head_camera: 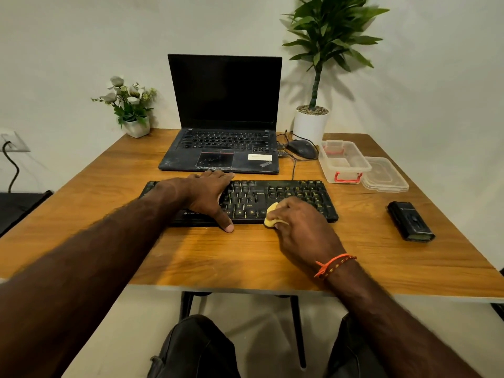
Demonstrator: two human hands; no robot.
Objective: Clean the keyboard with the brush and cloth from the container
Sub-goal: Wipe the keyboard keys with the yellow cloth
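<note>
Both hands are on a black keyboard [240, 201] that lies across the middle of a wooden counter [245, 255], seen from the head camera. Left hand [203, 196] lies flat over the keyboard's left half, fingers straight and released, the thumb reaching past the keyboard's near edge onto the counter. Right hand [297, 219] has its fingers curled around a bunched yellow cloth [272, 215], grasping it and pressing it against the keyboard's near edge, right of centre. An orange thread bracelet [334, 264] circles the right wrist. Toward the counter's far right corner stands a clear plastic container [344, 161] with red clips, open, its lid [385, 174] lying just beside it on the right. A small black device [411, 221] lies near the right edge. At the far edge sit an open laptop [223, 115] with a dark screen, a mouse [302, 148], a tall potted plant [313, 77] and a small flower pot [131, 107].
</note>
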